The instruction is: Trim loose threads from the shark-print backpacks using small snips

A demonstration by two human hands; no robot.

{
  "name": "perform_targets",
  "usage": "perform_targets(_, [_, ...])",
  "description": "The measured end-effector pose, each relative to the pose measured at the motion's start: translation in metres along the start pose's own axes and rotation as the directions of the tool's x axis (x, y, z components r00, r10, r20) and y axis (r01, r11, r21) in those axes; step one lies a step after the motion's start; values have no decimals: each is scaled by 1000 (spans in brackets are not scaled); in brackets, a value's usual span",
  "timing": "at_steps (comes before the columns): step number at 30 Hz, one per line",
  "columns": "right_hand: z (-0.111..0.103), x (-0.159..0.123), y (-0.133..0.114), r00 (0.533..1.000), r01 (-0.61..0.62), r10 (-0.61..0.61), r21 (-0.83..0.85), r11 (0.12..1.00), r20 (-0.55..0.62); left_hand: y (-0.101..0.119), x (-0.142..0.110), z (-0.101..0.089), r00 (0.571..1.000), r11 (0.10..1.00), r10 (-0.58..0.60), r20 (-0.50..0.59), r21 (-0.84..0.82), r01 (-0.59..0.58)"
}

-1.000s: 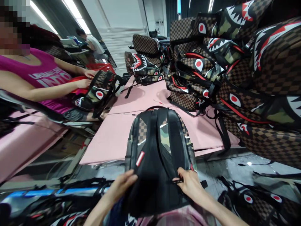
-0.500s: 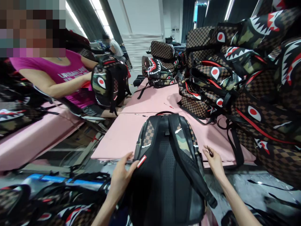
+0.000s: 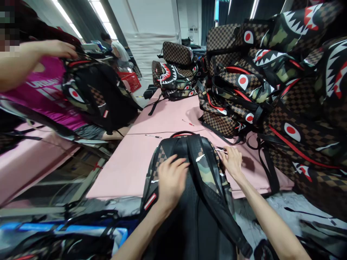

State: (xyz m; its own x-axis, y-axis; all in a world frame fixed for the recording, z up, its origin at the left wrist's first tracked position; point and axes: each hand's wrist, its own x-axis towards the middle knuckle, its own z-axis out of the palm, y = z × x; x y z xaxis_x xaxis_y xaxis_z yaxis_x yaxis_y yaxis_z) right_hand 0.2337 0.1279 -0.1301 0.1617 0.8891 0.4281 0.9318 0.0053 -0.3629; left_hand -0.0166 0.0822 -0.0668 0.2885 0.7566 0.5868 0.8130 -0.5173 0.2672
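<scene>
A backpack (image 3: pixel 189 202) with a black back panel, checkered and camouflage sides lies back-up before me, its top handle on the pink table. My left hand (image 3: pixel 172 180) is over the upper part of its left shoulder strap, fingers apart and slightly blurred; whether it touches is unclear. Beside the bag's upper right edge, my right hand (image 3: pixel 232 160) closes around a small, thin, dark-and-silver tool that looks like thread snips (image 3: pixel 221 149), tips pointing left. The right shoulder strap (image 3: pixel 214 187) hangs down along the panel.
Piled shark-print backpacks (image 3: pixel 244 83) crowd the table's right side, with more (image 3: pixel 173 72) at the back. A pen (image 3: pixel 153 136) lies on the pink table (image 3: pixel 116 169). Left, a co-worker in a magenta shirt (image 3: pixel 46 90) handles another backpack (image 3: pixel 100 94). A blue-edged bin (image 3: pixel 67 228) stands lower left.
My left hand has moved from the bag's left edge up and right over the strap. My right hand has moved up along the right edge. The co-worker's arm is raised, their bag shifted left.
</scene>
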Motion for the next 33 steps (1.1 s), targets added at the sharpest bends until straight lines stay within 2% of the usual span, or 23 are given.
perform_targets(1, [1,1,-1,999,25,-26,-47,999,-21,15,19,13,994,997,77,75,13,-78])
perform_targets(3, [2,1,-2,997,62,-66,-101,993,-41,37,49,43,959,984,146,245,68,-167])
perform_targets(5, [1,1,-5,995,93,-98,-132,987,-33,49,67,69,925,970,103,366,169,-175])
perform_targets(8, [0,2,-8,991,127,-133,-171,977,-22,47,73,91,911,950,42,410,267,-164])
perform_targets(14, [-2,0,-12,986,155,-162,-174,972,-25,31,65,91,924,982,16,381,170,-87])
perform_targets(22, [-8,1,-16,981,184,-192,-223,957,-16,32,65,92,929,988,-7,371,146,-51])
perform_targets(33, [-4,3,-12,975,204,-214,-140,969,-61,33,63,91,930,988,-10,366,145,-46])
